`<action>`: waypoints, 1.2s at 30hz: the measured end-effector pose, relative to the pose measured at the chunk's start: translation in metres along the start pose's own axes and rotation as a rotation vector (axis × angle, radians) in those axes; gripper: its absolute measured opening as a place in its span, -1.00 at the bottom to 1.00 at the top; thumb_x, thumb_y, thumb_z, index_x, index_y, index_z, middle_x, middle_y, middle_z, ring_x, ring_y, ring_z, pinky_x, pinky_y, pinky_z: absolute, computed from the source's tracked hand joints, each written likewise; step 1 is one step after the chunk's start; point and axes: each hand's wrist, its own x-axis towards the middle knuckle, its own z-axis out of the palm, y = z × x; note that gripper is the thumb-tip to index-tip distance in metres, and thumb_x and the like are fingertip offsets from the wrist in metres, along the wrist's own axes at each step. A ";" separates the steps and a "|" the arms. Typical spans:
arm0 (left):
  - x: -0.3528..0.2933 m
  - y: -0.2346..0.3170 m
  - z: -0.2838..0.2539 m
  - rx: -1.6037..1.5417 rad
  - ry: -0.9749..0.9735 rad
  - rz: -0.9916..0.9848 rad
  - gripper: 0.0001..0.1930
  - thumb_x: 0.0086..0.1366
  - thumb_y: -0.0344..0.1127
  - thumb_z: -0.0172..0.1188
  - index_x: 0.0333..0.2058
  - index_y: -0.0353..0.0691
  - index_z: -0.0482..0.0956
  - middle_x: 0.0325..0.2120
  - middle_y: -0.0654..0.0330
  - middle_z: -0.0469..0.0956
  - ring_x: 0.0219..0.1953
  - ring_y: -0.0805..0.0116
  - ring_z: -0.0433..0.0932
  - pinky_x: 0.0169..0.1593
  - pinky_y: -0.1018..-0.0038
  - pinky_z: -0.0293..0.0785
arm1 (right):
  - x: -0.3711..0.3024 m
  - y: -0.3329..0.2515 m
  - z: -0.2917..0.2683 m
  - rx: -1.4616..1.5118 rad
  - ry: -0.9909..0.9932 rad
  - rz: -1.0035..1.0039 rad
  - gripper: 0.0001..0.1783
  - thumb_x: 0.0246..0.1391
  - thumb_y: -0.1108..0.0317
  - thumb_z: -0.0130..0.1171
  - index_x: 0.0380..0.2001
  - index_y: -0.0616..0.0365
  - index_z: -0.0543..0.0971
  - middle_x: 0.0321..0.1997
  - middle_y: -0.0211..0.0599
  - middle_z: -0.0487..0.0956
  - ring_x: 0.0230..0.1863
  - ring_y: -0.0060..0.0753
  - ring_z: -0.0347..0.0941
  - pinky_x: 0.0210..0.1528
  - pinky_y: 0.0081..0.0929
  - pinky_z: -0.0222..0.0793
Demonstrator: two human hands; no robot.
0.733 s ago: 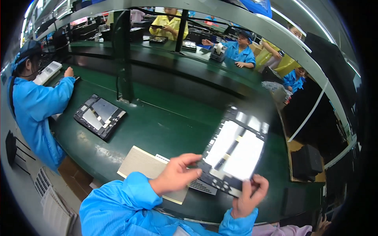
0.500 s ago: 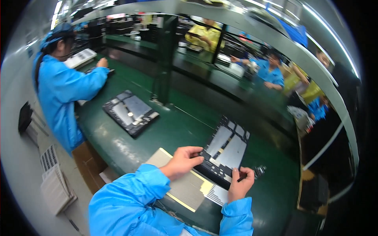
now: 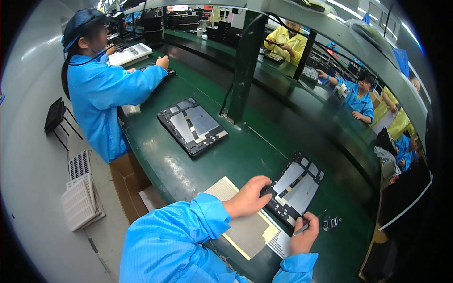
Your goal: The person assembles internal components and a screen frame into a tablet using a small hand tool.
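Observation:
An opened tablet (image 3: 296, 186) with silver battery panels and a dark frame lies tilted on the green bench in front of me. My left hand (image 3: 250, 195) grips its left edge, thumb and fingers around the near-left side. At its near-right corner, my right hand (image 3: 304, 233) closes on a thin metal tool, seemingly tweezers (image 3: 302, 229), pointing up and right. Under my left wrist lies a grey-brown sheet of strips with yellow borders (image 3: 243, 236). A white sheet with rows of small dark pieces (image 3: 279, 238) sits beside it, partly hidden by my right hand.
A second opened tablet (image 3: 193, 127) lies further left on the bench. A small metallic part (image 3: 331, 223) is right of my right hand. A green post (image 3: 244, 70) rises behind. A co-worker in blue (image 3: 104, 89) works at left, above a cardboard box (image 3: 127, 184).
The view has swung left, so the bench appears shifted right. My right hand, earlier at the tablet's near-right corner, now shows a thin metal tool. My left hand stays at the tablet's left edge.

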 end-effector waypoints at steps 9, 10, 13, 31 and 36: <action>-0.011 0.027 -0.009 -0.001 -0.150 0.433 -0.86 -0.05 -0.53 0.25 -0.46 -0.30 0.49 -0.40 0.11 0.48 -0.31 0.19 0.47 -0.22 0.38 0.41 | -0.047 -0.019 -0.055 0.769 -0.106 0.340 -0.65 0.25 0.24 -0.16 -0.11 0.34 0.40 -0.21 -0.15 0.42 -0.31 -0.37 0.46 -0.27 -0.44 0.50; -0.012 0.030 -0.004 0.015 -0.326 0.544 -0.86 -0.07 -0.54 0.24 -0.49 -0.30 0.48 -0.44 0.11 0.48 -0.35 0.18 0.47 -0.24 0.38 0.42 | -0.057 -0.008 -0.056 0.792 -0.061 0.486 -0.68 0.25 0.25 -0.15 -0.18 0.33 0.40 -0.24 -0.16 0.43 -0.33 -0.37 0.47 -0.28 -0.45 0.50; -0.014 0.034 0.013 -0.008 -0.554 0.588 -0.85 -0.08 -0.51 0.26 -0.49 -0.29 0.48 -0.43 0.14 0.48 -0.33 0.19 0.47 -0.24 0.36 0.41 | -0.066 -0.001 -0.057 0.841 0.061 0.745 -0.83 0.19 0.36 -0.03 -0.36 0.28 0.38 -0.35 -0.21 0.46 -0.40 -0.43 0.46 -0.31 -0.50 0.47; -0.019 0.032 0.020 0.262 -0.748 0.500 -0.72 -0.10 -0.31 0.33 -0.40 -0.28 0.52 -0.33 0.13 0.47 -0.21 0.16 0.44 -0.16 0.31 0.38 | -0.061 -0.003 -0.045 0.417 -0.286 0.450 -0.85 0.00 0.56 0.16 -0.40 0.24 0.38 -0.43 -0.33 0.47 -0.39 -0.61 0.39 -0.34 -0.62 0.38; -0.017 0.031 0.019 0.262 -0.742 0.500 -0.72 -0.10 -0.31 0.33 -0.40 -0.29 0.51 -0.33 0.12 0.47 -0.21 0.14 0.44 -0.15 0.31 0.38 | -0.056 -0.006 -0.043 0.590 -0.184 0.537 -0.86 0.00 0.58 0.14 -0.42 0.26 0.36 -0.43 -0.26 0.49 -0.37 -0.51 0.48 -0.31 -0.56 0.43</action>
